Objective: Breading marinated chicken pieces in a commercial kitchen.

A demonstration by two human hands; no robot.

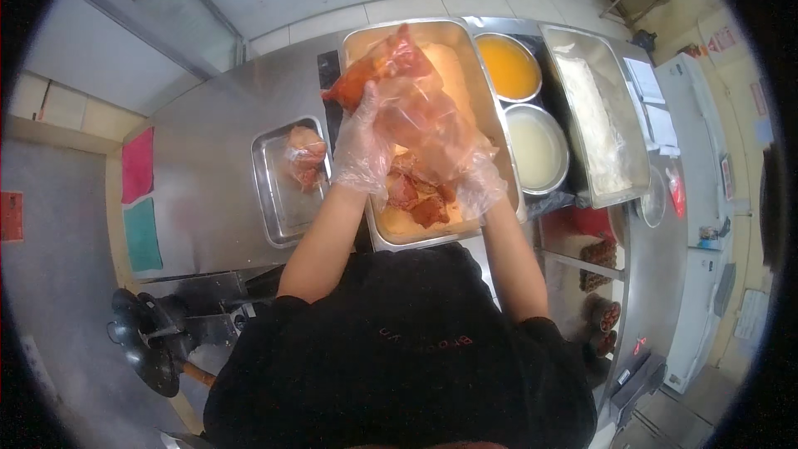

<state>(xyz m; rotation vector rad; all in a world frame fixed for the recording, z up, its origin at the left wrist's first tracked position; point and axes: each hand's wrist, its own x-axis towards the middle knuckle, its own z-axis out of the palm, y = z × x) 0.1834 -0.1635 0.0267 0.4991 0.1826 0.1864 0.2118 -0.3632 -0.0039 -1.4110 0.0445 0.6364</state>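
My left hand (365, 143) and my right hand (480, 181), both in clear plastic gloves, hold a clear plastic bag (424, 112) between them. Reddish, wet-looking contents (389, 62) sit toward the bag's far end, on the left. The bag is over a deep steel tray (499, 121) holding a tan-orange powder (452, 65). Several red-brown marinated meat pieces (427, 209) lie on the powder at the near end, below the bag and between my wrists. Part of the powder is hidden by the bag and my hands.
Left of the deep tray, a smaller steel tray (277, 206) holds bagged raw meat (305, 156). On the right stand bowls of orange liquid (508, 68) and pale liquid (533, 149). Beyond them is a long steel tray (561, 106) with white powder (592, 118). A wok (146, 358) sits at lower left.
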